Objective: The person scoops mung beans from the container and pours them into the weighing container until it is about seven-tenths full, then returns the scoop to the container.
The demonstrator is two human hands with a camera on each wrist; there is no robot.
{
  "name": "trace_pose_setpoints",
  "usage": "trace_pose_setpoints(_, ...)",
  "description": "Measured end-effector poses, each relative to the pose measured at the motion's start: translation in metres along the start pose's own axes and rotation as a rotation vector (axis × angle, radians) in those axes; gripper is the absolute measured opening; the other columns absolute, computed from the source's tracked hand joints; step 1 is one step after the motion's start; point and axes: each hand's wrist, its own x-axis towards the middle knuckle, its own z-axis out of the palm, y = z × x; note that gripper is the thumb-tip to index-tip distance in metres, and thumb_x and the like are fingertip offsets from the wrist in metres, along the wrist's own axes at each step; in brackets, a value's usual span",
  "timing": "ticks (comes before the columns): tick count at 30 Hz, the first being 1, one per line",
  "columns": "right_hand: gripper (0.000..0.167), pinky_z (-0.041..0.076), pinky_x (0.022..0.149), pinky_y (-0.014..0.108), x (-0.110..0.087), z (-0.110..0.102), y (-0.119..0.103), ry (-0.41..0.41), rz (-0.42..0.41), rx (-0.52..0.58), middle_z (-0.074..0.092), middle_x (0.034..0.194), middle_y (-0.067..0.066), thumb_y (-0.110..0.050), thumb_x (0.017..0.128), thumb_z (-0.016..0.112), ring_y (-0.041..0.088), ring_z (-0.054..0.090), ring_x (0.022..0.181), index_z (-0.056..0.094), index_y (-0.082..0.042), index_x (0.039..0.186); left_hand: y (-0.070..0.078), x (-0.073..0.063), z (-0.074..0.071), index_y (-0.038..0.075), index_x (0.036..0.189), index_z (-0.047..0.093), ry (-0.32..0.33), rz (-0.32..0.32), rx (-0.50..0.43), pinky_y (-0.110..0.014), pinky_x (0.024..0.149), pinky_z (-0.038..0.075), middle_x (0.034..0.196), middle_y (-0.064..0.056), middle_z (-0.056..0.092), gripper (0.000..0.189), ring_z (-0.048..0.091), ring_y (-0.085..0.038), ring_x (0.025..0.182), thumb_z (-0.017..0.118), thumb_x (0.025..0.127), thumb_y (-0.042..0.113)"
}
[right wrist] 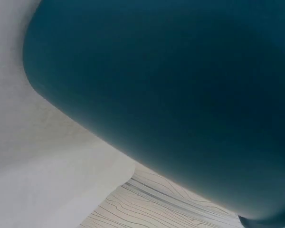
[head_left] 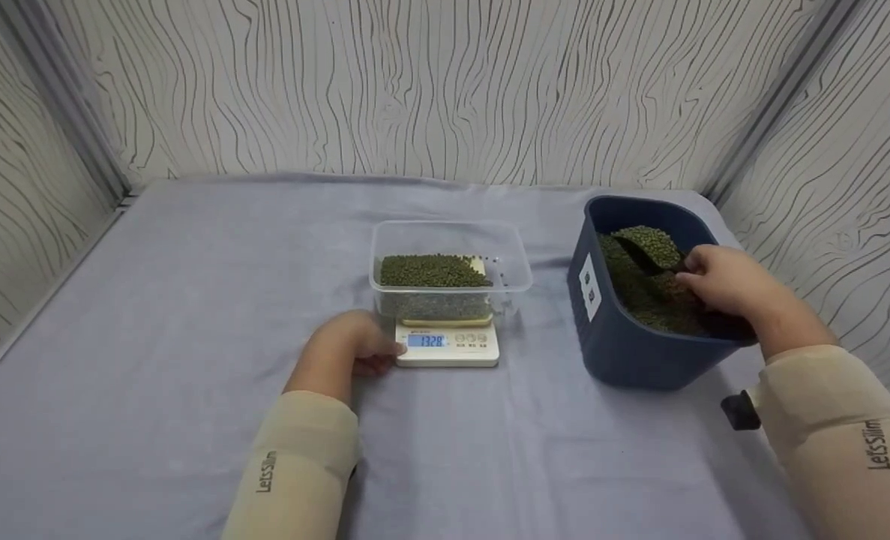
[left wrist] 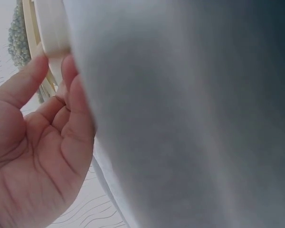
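My left hand (head_left: pixel 356 341) pinches the left front corner of a white kitchen scale (head_left: pixel 445 356), thumb against fingers, as the left wrist view also shows. Digits show on the scale's lit display (head_left: pixel 426 341). A clear plastic container (head_left: pixel 516 255) sits on the scale, holding green mung beans (head_left: pixel 430 271). To the right, my right hand (head_left: pixel 733 281) reaches over the rim of a dark blue bin (head_left: pixel 639 360) and grips a black scoop (head_left: pixel 639 256). Mung beans heap beside the scoop inside the bin. The right wrist view shows mostly the bin's outer wall (right wrist: pixel 156 95), with the hand hidden.
A grey-lilac cloth (head_left: pixel 190 300) covers the table. Patterned white panels (head_left: pixel 340 90) close off the back and both sides. The bin has a white label (head_left: pixel 589 289) on its left side and stands right of the scale.
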Motion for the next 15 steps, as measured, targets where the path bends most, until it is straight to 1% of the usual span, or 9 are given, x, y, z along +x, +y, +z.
trace_pose_setpoints(4, 0.02, 0.041, 0.059, 0.035, -0.0011, -0.0035, 0.0005, -0.009, 0.01, 0.009, 0.052, 0.066, 0.006, -0.017, 0.092, 0.052, 0.016, 0.05, 0.055, 0.051, 0.002, 0.085, 0.0003, 0.0003, -0.0004, 0.005, 0.077, 0.065, -0.014, 0.003, -0.006, -0.024, 0.059, 0.05, 0.067, -0.003, 0.061, 0.017, 0.057, -0.011, 0.058, 0.067, 0.083, 0.021)
trace_pose_setpoints(9, 0.019, 0.039, 0.057, 0.032, -0.0029, -0.0059, 0.0004, -0.004, 0.01, 0.008, 0.051, 0.06, 0.002, -0.017, 0.092, 0.052, 0.015, 0.05, 0.053, 0.051, 0.0, 0.084, 0.0, 0.0008, 0.0, 0.006, 0.075, 0.064, -0.016, -0.002, -0.01, -0.023, 0.06, 0.05, 0.066, -0.002, 0.06, 0.018, 0.056, -0.011, 0.058, 0.067, 0.084, 0.021)
trace_pose_setpoints(15, 0.02, 0.041, 0.055, 0.032, -0.0045, -0.0078, -0.0012, -0.011, 0.015, 0.022, 0.052, 0.059, 0.003, -0.017, 0.092, 0.052, 0.014, 0.051, 0.051, 0.051, 0.002, 0.086, -0.0003, 0.0006, 0.0003, 0.005, 0.077, 0.065, -0.01, 0.009, -0.025, -0.023, 0.06, 0.05, 0.067, -0.002, 0.061, 0.016, 0.056, -0.011, 0.058, 0.067, 0.083, 0.02)
